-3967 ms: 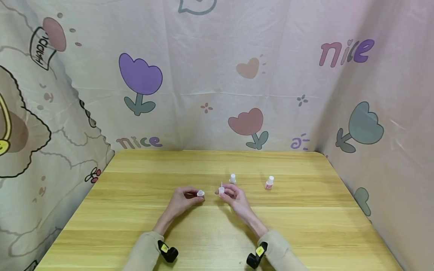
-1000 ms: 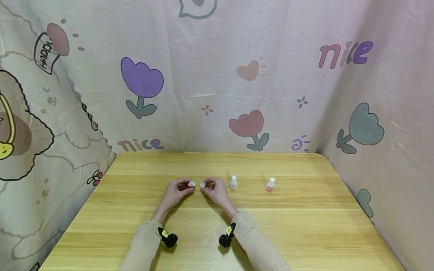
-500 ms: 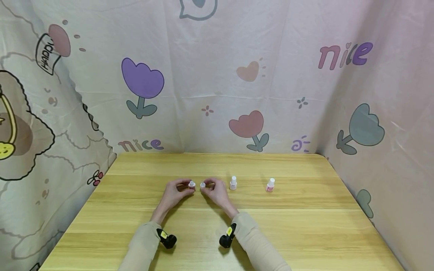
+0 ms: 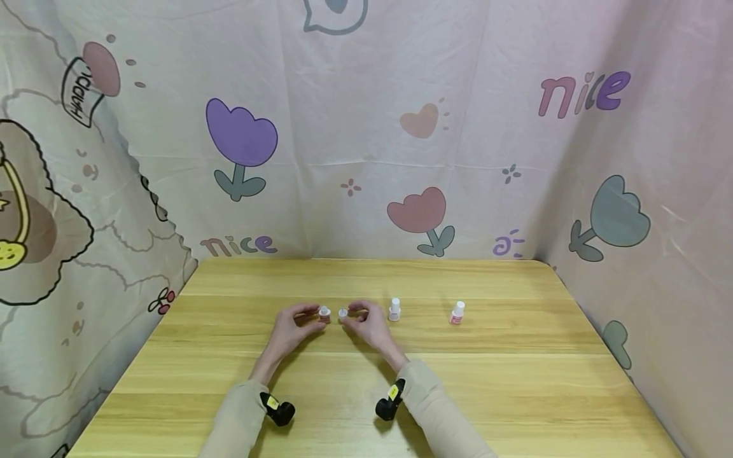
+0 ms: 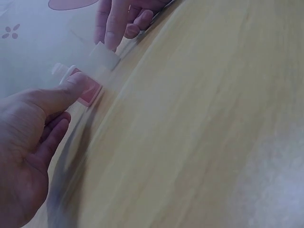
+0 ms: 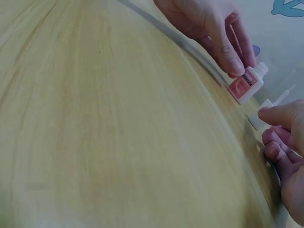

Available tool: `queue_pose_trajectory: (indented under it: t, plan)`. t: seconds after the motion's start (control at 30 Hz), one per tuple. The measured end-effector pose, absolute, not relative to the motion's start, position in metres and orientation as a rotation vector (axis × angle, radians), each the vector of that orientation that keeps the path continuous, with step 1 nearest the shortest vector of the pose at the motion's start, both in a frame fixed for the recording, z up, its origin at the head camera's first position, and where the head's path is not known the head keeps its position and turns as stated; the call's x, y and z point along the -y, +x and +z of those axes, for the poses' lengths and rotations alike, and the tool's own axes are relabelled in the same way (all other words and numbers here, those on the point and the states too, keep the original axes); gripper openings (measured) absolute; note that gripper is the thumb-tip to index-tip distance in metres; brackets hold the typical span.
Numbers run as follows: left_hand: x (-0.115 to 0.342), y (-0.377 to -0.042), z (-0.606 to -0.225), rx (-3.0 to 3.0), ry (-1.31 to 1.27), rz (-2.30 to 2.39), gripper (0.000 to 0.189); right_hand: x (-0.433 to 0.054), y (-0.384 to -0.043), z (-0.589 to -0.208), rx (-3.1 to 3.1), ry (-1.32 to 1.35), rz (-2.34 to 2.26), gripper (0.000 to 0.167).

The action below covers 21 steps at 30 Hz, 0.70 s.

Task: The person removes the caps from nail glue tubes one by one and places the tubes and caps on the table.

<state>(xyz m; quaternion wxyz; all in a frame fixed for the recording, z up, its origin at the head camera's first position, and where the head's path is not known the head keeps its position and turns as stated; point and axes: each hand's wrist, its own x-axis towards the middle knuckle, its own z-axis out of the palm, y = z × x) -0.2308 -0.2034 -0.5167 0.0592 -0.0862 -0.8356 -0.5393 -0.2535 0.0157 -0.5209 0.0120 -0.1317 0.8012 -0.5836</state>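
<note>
My left hand holds a small uncapped bottle by its sides between thumb and fingers. The bottle stands upright on the table, and its pink label and bare white neck show in the right wrist view. Just to its right, my right hand pinches a white cap. That cap is upside down at the tabletop, its thin stem pointing up in the right wrist view. A narrow gap separates bottle and cap.
Two capped bottles stand upright to the right of my hands: a white one close by and a pink-labelled one farther right. The wooden table ends at a patterned cloth backdrop.
Since the earliest frame, both hands have moved left and away from me, bringing bottle and cap closer together and down to the table. Lately the wrists have swung slightly outward.
</note>
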Motion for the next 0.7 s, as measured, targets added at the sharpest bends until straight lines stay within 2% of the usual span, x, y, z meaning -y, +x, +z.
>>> queue_pose_trajectory:
  t: [0.23,0.7]
  plan:
    - [0.204,-0.227,-0.516,2.519,-0.265,-1.632,0.053,-0.02,-0.251,-0.52,-2.468,-0.385,-1.826,0.039]
    - [0.198,-0.215,-0.515,2.441,-0.148,-1.648,0.059,-0.039,-0.236,-0.516,-2.409,-0.54,-1.908,0.047]
